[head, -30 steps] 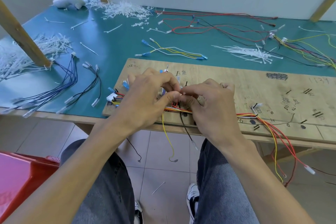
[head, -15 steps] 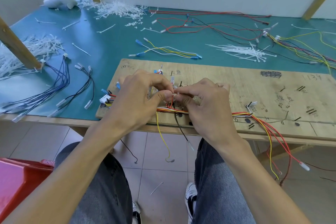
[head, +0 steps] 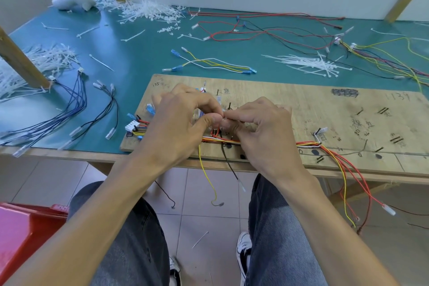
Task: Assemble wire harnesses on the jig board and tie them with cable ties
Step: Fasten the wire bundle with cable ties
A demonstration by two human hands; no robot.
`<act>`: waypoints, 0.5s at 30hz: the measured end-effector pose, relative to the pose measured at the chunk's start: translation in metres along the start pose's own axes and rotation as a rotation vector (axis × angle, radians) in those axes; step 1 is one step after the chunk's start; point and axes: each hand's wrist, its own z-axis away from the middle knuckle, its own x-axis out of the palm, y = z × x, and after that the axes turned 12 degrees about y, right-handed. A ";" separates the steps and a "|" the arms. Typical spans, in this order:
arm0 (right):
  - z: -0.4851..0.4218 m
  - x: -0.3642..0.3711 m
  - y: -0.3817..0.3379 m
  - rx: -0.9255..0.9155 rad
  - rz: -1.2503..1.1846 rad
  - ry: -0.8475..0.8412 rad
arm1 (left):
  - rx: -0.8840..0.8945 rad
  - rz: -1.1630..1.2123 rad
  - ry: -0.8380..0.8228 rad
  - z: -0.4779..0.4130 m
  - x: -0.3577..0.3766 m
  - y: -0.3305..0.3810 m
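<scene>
hands meet over wire harness (head: 214, 139) on jig board (head: 325, 111) at teal table (head: 139, 53).

l. hand (head: 183, 127) & r. hand (head: 262, 132) sit fingertip to fingertip just above the harness, thumbs & forefingers curled tight, pinching a small pale piece (head: 224, 119) btwn them; too small to tell what it is. harness runs along the board's near edge, red, yellow & white strands passing under both hands, w/ a white connector (head: 132, 126) at its left end & loose tails hanging off the front at right. yellow wire (head: 206, 176) dangles below the board btwn the knees. loose cable ties (head: 308, 64) lie heaped on the table beyond the board; blue wires (head: 76, 104) to the left.
</scene>
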 end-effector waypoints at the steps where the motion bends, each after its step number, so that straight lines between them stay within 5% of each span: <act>1: -0.001 -0.001 -0.001 0.028 -0.032 -0.002 | 0.004 0.000 0.004 0.000 0.001 0.001; 15: -0.005 -0.012 -0.010 0.122 -0.156 -0.084 | 0.000 0.039 -0.007 -0.004 0.002 0.005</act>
